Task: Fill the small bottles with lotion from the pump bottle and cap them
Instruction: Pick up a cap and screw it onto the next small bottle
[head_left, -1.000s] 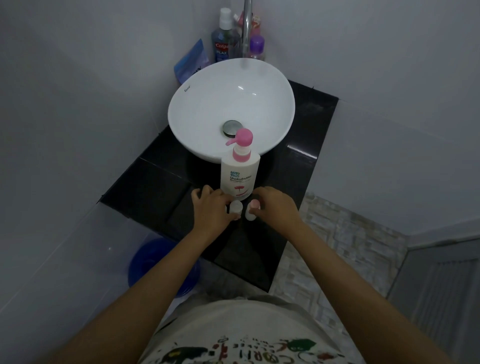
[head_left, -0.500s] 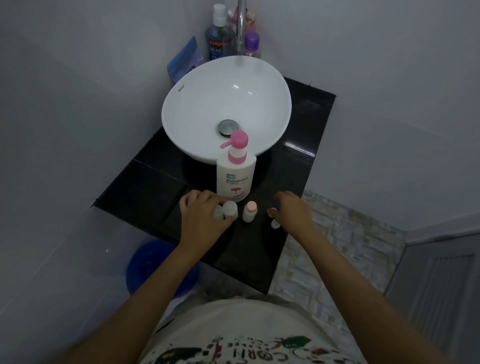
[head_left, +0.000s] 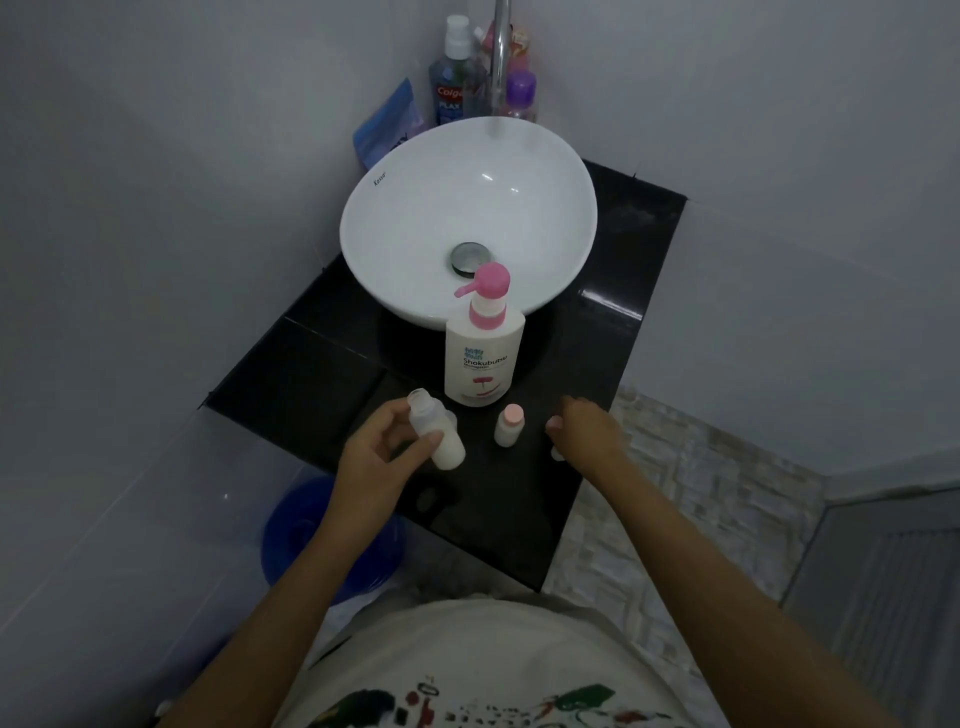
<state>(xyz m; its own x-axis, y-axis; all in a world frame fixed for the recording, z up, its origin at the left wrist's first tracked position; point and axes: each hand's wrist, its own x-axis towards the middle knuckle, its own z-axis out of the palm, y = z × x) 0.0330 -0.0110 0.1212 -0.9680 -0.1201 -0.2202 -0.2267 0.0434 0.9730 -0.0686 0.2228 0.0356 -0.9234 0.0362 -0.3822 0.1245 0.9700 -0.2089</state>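
Note:
My left hand grips a small uncapped bottle of white lotion, lifted off the black counter and tilted with its mouth up and to the left. The white pump bottle with a pink pump stands just behind it, nozzle pointing left. To its right stands a small bottle with a pink cap. Further right, my right hand hovers low with loosely curled fingers. A small white cap lies at its lower edge, and the thumb is off it.
A white basin fills the back of the counter, with a tap and several toiletry bottles behind it. The counter's front edge is close to my body. A blue bucket sits on the floor below left. Walls close in on both sides.
My left hand has lifted the uncapped small bottle off the counter and tilted it. My right hand left the pink-capped bottle a second ago, moved right, and now holds still.

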